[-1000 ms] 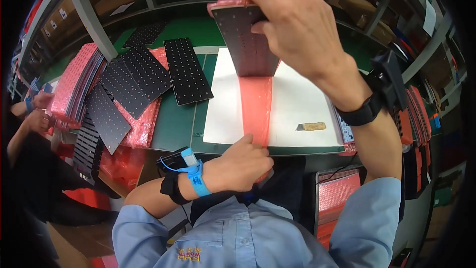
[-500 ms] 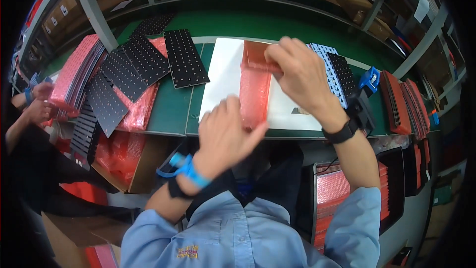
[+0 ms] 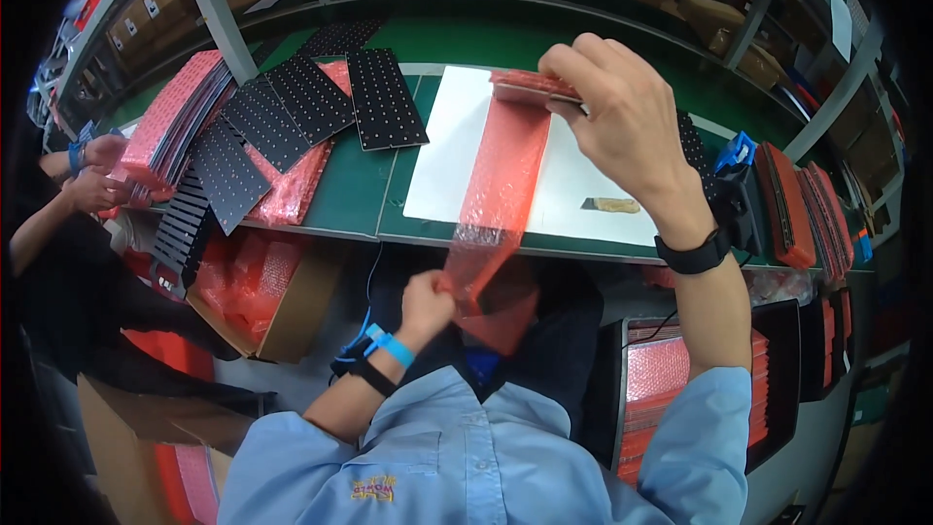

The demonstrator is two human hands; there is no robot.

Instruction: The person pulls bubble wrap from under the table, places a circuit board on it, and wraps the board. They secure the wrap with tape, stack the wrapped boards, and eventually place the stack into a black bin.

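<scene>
My right hand [image 3: 622, 112] pinches a thin flat panel [image 3: 535, 89], seen nearly edge-on with pink bubble wrap about it, above the far part of a white board [image 3: 442, 156]. From there a long strip of red bubble wrap [image 3: 501, 170] runs toward me, past the table's front edge. My left hand [image 3: 426, 309] is closed on the near left corner of this bubble wrap, over my lap. The wrap looks stretched between both hands, its near end hanging loose. A utility knife [image 3: 610, 205] lies on the white board, near my right forearm.
Black dotted panels [image 3: 384, 102] spread across the left of the table beside a stack of pink-wrapped panels [image 3: 175, 122]. A co-worker's hands [image 3: 97, 175] are at far left. Red-wrapped panels [image 3: 787, 204] stand at right. Below are a carton [image 3: 277, 306] and a black bin [image 3: 622, 331].
My left hand has moved down toward my lap, now gripping the wrap's near end. The wrap is drawn out over the table edge. My right hand has risen slightly, uncovering the knife.
</scene>
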